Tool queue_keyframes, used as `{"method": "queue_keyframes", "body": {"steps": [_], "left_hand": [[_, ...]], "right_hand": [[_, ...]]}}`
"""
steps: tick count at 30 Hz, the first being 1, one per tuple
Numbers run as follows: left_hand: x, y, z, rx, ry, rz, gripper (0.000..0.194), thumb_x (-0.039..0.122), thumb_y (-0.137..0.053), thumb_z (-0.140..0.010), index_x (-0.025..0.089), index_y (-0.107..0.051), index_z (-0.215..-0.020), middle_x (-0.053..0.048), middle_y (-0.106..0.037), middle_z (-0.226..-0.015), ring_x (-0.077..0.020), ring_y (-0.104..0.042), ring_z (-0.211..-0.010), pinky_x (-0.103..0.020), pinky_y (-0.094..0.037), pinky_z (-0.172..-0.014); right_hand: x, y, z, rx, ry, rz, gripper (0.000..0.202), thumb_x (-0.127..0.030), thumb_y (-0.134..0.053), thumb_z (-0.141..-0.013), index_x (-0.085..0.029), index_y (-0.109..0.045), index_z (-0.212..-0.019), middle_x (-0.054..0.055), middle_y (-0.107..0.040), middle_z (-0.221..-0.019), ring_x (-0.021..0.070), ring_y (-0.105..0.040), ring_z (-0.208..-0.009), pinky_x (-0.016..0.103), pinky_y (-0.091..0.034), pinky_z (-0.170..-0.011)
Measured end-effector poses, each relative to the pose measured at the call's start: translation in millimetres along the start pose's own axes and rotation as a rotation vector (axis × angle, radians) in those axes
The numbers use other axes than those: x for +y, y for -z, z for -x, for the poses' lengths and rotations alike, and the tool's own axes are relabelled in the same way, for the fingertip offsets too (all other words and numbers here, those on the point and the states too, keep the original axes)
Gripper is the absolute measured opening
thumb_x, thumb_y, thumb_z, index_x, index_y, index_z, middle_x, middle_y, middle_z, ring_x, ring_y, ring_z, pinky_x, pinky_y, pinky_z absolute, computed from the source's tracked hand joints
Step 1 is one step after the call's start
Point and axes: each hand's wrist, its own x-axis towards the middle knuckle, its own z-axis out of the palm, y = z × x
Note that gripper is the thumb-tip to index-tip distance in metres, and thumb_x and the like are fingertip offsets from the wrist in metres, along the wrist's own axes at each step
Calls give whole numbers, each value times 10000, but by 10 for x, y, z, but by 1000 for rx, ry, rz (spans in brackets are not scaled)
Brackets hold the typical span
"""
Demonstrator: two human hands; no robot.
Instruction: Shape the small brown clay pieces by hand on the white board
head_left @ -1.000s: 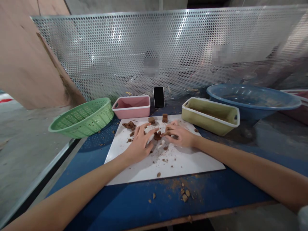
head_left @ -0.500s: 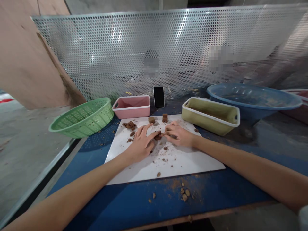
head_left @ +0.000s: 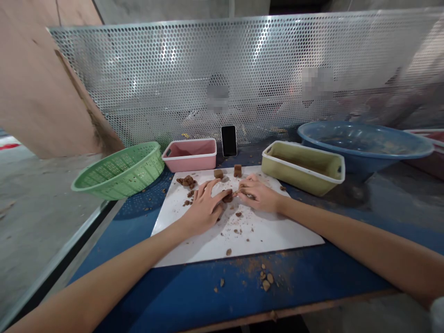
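A small lump of brown clay (head_left: 228, 197) lies on a white board (head_left: 204, 249), between my two hands. My left hand (head_left: 205, 206) steadies it with thumb and index finger, the other fingers stretched out over the board. From the other side my right hand (head_left: 259, 196) reaches in, fingers curled and tips pinched at the lump's right edge. What sits in that pinch is too small to tell. Just beyond my hands stand two small brown clay blocks, a left one (head_left: 218, 174) and a right one (head_left: 237, 170). A crumbly clay heap (head_left: 187, 181) rests at the board's upper left.
Behind the board are a green basket (head_left: 121, 169), a pink bin (head_left: 190, 162), a propped phone (head_left: 229, 141), a yellow-green bin (head_left: 301, 173) and a blue basin (head_left: 364, 143). A perforated metal panel (head_left: 156, 69) closes off the back. Clay crumbs (head_left: 266, 283) lie on the blue tabletop (head_left: 180, 296).
My left index finger has shifted slightly at the clay lump. Both hands otherwise keep their places, and the containers have not moved.
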Motion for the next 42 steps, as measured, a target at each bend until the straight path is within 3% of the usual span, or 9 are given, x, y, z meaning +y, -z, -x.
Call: {"method": "queue_keyframes", "body": {"steps": [6, 17, 20, 22, 25, 27, 34, 42], "left_hand": [[-2, 8, 0, -29, 10, -6, 539, 173, -466, -1018, 328, -565, -1525, -138, -352, -1705, -420, -266, -1575, -742, -312, -1214], [13, 14, -2, -49, 4, -21, 572, 138, -428, -1001, 334, -546, -1525, -137, -350, -1691, -409, -269, -1557, -726, -320, -1199], [41, 33, -1, -11, 35, 18, 648, 172, -429, -1015, 374, -402, -1630, -125, -348, -1696, -402, -294, -1545, -703, -325, -1197], [40, 39, -5, 86, 110, 46, 681, 201, -436, -1020, 358, -309, -1670, -134, -394, -1667, -391, -344, -1514, -677, -329, -1199], [-15, 25, -20, 258, 285, 73, 630, 209, -481, -980, 281, -382, -1598, -153, -523, -1539, -380, -436, -1440, -650, -350, -1183], [-79, 0, -32, 308, 379, 101, 586, 196, -524, -939, 248, -444, -1517, -156, -591, -1448, -383, -481, -1401, -651, -370, -1159], [-234, -79, -43, 318, 414, 266, 554, 141, -572, -907, 228, -465, -1443, -167, -674, -1349, -319, -647, -1268, -575, -468, -1099], [-204, -30, -61, 231, 428, 291, 412, 100, -580, -912, 245, -587, -1298, -105, -766, -1144, -299, -704, -1113, -546, -507, -1030]], "right_hand": [[8, -11, -21, -36, 25, -20, 358, -309, -428, -1131, -191, -746, -1017, 69, -694, -964, 227, -660, -950, 494, -379, -1027], [20, -39, -30, 26, -37, 89, 381, -276, -445, -1105, -192, -693, -828, 58, -672, -831, 216, -611, -826, 460, -416, -939], [31, -51, -27, 19, -30, 96, 386, -290, -445, -1109, -195, -696, -831, 57, -677, -836, 213, -610, -817, 463, -422, -935], [27, -50, -24, 24, -29, 91, 385, -293, -446, -1112, -194, -704, -843, 54, -673, -828, 210, -611, -807, 465, -427, -939], [9, -36, -22, 31, -25, 74, 360, -285, -456, -1111, -192, -720, -884, 52, -676, -828, 207, -621, -812, 467, -428, -957], [-3, -27, -23, 34, -24, 68, 355, -285, -461, -1110, -190, -721, -887, 51, -676, -826, 204, -624, -807, 464, -427, -955], [-7, -25, -28, 40, -18, 57, 385, -296, -445, -1114, -194, -714, -859, 52, -674, -816, 201, -620, -790, 464, -425, -962], [-21, -17, -28, 37, -14, 54, 385, -295, -438, -1113, -191, -707, -858, 53, -683, -818, 199, -618, -792, 468, -429, -970]]}}
